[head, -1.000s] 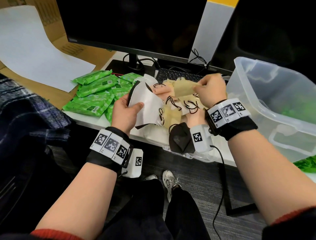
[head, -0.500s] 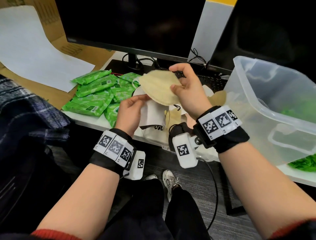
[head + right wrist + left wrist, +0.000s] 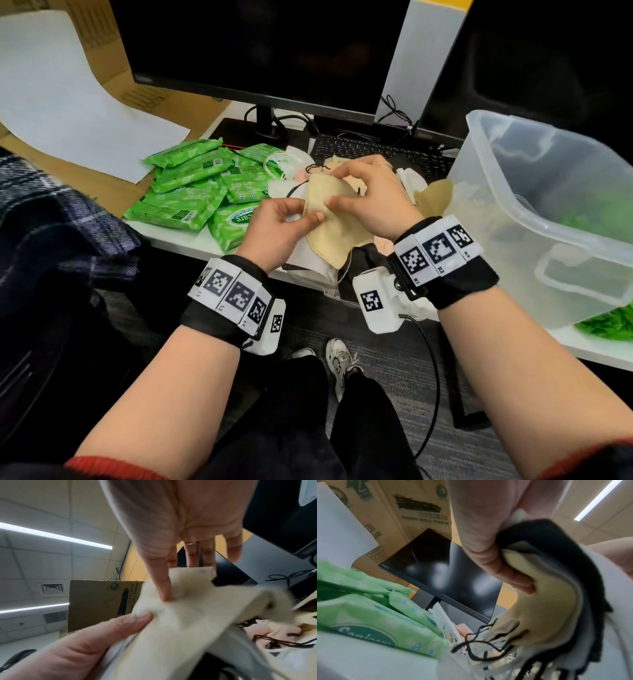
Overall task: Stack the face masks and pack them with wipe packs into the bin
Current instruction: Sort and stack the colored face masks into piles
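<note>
The white desk (image 3: 178, 240) ends in a front edge running under both wrists, with open floor below it; at the back the dark monitor (image 3: 260, 51) and the keyboard (image 3: 370, 150) close off the far side, and a cardboard box (image 3: 113, 61) with a white sheet (image 3: 65, 113) fills the left; the clear plastic bin (image 3: 513, 192) stands at the right edge of the desk, tilted, its open mouth just beside the right wrist, with green showing through its wall; a heap of green wipe packs (image 3: 202, 192) lies on the desk left of the hands, reaching the front edge; loose face masks (image 3: 294, 164) with black ear loops lie between packs and bin; the left hand (image 3: 277, 229) grips a stack of masks (image 3: 559, 601) over the desk edge, thumb curled on top; the right hand (image 3: 373, 198) pinches the beige mask (image 3: 329, 219) on top of that stack, thumb beside the left thumb, other fingers (image 3: 207, 555) stretched past it.
</note>
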